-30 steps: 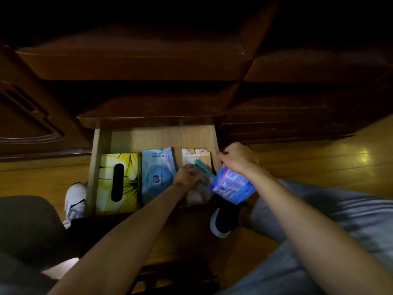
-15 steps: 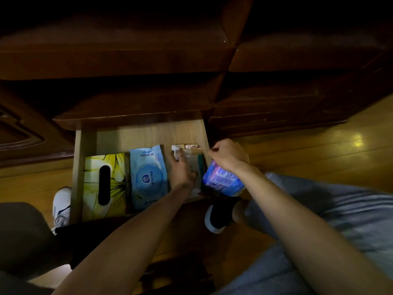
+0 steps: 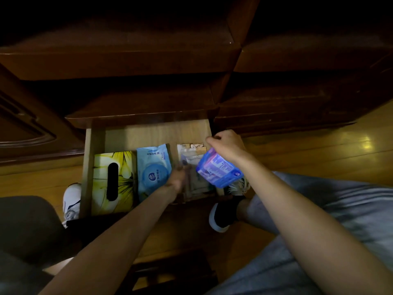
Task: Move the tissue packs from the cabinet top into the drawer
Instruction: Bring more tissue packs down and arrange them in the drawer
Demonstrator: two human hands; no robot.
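The light wooden drawer point(image 3: 153, 133) is pulled out below the dark cabinet. Inside lie a yellow flowered tissue box point(image 3: 125, 179), a light blue wipes pack point(image 3: 154, 167) and pale small packs point(image 3: 192, 154) at the right. My right hand point(image 3: 228, 145) grips a blue and purple tissue pack point(image 3: 219, 169), tilted over the drawer's right end. My left hand point(image 3: 176, 180) is blurred, low in the drawer between the wipes pack and the pale packs; whether it holds anything is unclear.
The dark brown cabinet point(image 3: 127, 60) fills the upper frame, with a panelled door point(image 3: 25, 128) at the left. A white shoe point(image 3: 71, 201) and a black shoe point(image 3: 223, 216) rest on the wooden floor point(image 3: 319, 154). Grey trousers point(image 3: 350, 220) lie at the right.
My left hand has pulled back toward me from the pale packs and is blurred. My right hand has lifted slightly, and the blue pack now tilts over the drawer's right end.
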